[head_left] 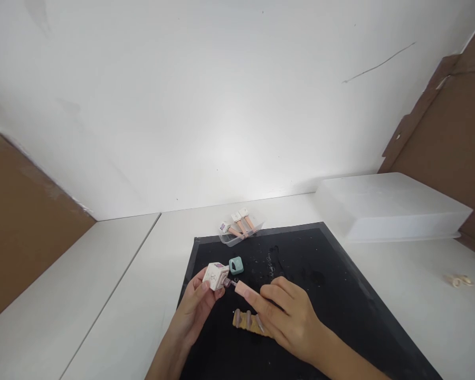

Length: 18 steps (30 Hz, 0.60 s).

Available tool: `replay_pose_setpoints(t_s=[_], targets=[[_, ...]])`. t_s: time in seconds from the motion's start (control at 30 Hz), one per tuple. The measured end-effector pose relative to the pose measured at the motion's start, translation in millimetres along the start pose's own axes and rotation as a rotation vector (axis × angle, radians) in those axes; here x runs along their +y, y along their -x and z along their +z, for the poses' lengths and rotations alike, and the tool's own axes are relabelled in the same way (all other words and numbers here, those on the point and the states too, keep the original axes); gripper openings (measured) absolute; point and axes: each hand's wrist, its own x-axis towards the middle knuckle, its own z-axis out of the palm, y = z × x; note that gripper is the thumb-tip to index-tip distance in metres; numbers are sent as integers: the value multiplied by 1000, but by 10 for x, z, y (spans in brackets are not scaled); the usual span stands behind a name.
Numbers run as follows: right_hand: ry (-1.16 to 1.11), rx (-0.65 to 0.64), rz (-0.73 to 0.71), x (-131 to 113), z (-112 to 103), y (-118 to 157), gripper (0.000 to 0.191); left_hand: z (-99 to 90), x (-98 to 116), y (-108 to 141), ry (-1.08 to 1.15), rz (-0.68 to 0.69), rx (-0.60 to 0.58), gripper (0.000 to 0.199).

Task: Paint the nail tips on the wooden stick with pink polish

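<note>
At the far left, a brown, flat panel [27, 227] met a smooth white wall [221, 105] above a white surface [138, 279], which was crossed by a thin dark seam. To the right of the seam, the left hand [198, 301] was over the near left part of a black, flat mat [328, 301]. Its fingers were closed around a white, boxy bottle with a purple mark [215, 275], tilted so that its neck pointed right.

Beyond it, a clear plastic tray [230, 243] sat at the mat's far edge, with white-bodied bottles with pink handles [237, 217] lying in it. A teal, rounded-square object [238, 269] was just beside the held bottle. Nearer the person, a tan strip with greyish-mauve bands [243, 320] lay on the mat, its right end hidden by the right hand [293, 316]. That hand's fingers pinched a pink, slender handle [243, 290], whose thin stem was at the bottle's mouth; whether its tip was inside could not be told.

Farther right stood a translucent white plastic box [383, 203], with small cream-coloured ring-like pieces [456, 283] nearer the person and a brown, rough-edged panel [447, 142] behind.
</note>
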Motion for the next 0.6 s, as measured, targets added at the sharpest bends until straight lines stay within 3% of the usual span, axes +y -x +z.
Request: replay_pose_setpoints(t_s=[0.37,0.6], targets=[[93,28,-49,27,78,102,41,2,17,17,-74,12,-5,36],[77,-78,-37,27,92,103,43,-20,31,20,-160,82,8,26]])
